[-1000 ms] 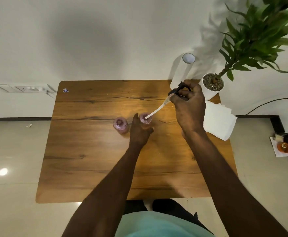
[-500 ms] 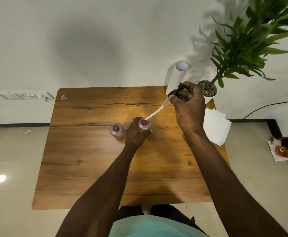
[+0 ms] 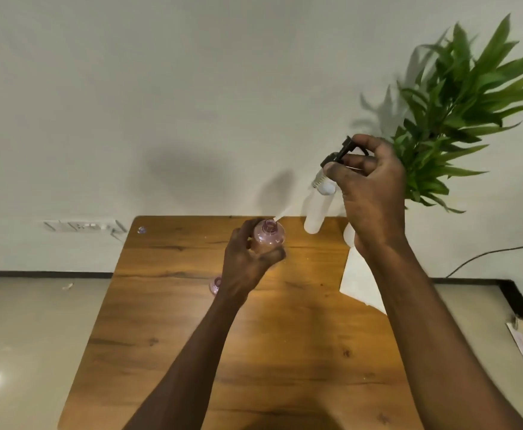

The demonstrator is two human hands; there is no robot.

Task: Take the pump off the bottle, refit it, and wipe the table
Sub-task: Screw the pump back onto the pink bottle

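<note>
We see a wooden table (image 3: 167, 321) set against the wall. A second pink bottle (image 3: 215, 285) stands near its middle, a white roll (image 3: 315, 212) upright at the far edge. White paper (image 3: 359, 280) lies along its right side.

A home room: wooden table (image 3: 167, 305), potted plant (image 3: 458, 119), wall sockets (image 3: 81, 225), tiled floor (image 3: 30, 330).

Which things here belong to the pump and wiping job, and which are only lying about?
For the job:
pink bottle, in left hand
black pump, in right hand
white cloth
table

Lying about:
second pink bottle
plant
white roll
</note>
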